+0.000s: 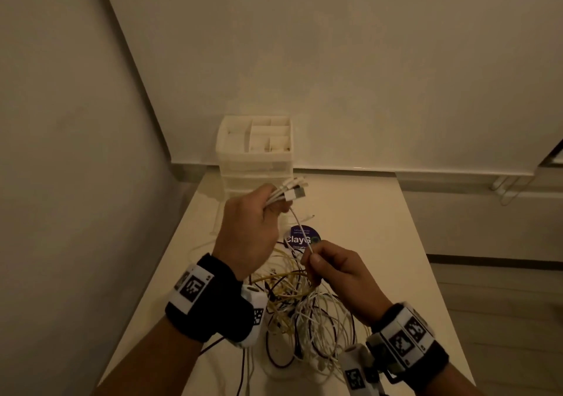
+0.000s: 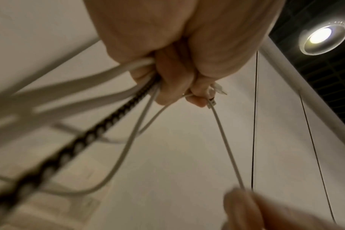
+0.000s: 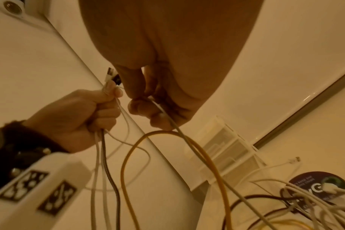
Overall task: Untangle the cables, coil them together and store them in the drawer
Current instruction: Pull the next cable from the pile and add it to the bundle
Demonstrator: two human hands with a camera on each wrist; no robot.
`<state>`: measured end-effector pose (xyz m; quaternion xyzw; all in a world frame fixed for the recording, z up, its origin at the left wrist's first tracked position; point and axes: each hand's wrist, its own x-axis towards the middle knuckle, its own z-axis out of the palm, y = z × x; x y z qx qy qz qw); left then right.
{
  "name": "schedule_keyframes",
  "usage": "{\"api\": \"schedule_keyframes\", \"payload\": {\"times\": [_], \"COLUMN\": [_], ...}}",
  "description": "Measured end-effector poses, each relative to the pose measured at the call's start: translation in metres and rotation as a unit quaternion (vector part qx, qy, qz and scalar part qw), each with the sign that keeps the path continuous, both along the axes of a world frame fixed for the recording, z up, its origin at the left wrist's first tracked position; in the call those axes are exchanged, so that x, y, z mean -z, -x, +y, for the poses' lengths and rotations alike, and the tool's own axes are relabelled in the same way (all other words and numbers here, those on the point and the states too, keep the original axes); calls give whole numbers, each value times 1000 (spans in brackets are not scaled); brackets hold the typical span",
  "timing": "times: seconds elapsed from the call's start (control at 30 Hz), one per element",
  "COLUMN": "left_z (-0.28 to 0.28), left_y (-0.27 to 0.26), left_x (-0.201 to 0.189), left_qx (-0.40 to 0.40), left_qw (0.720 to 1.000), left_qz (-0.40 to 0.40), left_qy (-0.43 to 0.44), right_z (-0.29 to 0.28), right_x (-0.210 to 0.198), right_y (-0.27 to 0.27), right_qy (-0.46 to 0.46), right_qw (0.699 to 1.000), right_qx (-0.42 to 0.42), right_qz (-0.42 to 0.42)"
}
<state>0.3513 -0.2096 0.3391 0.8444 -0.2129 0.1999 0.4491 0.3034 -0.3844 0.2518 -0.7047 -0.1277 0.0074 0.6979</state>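
Observation:
My left hand is raised above the table and grips a bundle of cable ends, their white plugs sticking out past the fingers. In the left wrist view the same fist holds white cables and one dark braided cable. A thin white cable runs taut from that bundle down to my right hand, which pinches it. Below both hands a tangle of white, yellow and dark cables lies on the table. The white drawer unit stands at the table's far end.
A round dark sticker lies on the white table just beyond the hands. A wall runs close along the left, and the table's right edge drops to the floor. A loose white plug end lies by the drawer unit.

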Motion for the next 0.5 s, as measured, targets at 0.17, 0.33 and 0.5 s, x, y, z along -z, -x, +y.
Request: {"api": "schedule_keyframes", "payload": {"times": [0.17,0.33,0.5], "left_z": [34,51,21], "left_y": [-22,-26,6], "left_x": [-20,-30,-18], "left_qx": [-136,-171,-59], "left_qw": [983,978,993], "left_qz": [-43,-46,-64], "left_qy": [113,110,85], "right_z": [1,-6,0], "right_x": [32,40,8], "right_y": [-6,-13,-18], "right_qy": [83,84,73], "right_qw": [996,990,991], "right_qx": [27,106,110], "right_qz": [-5,25,27]}}
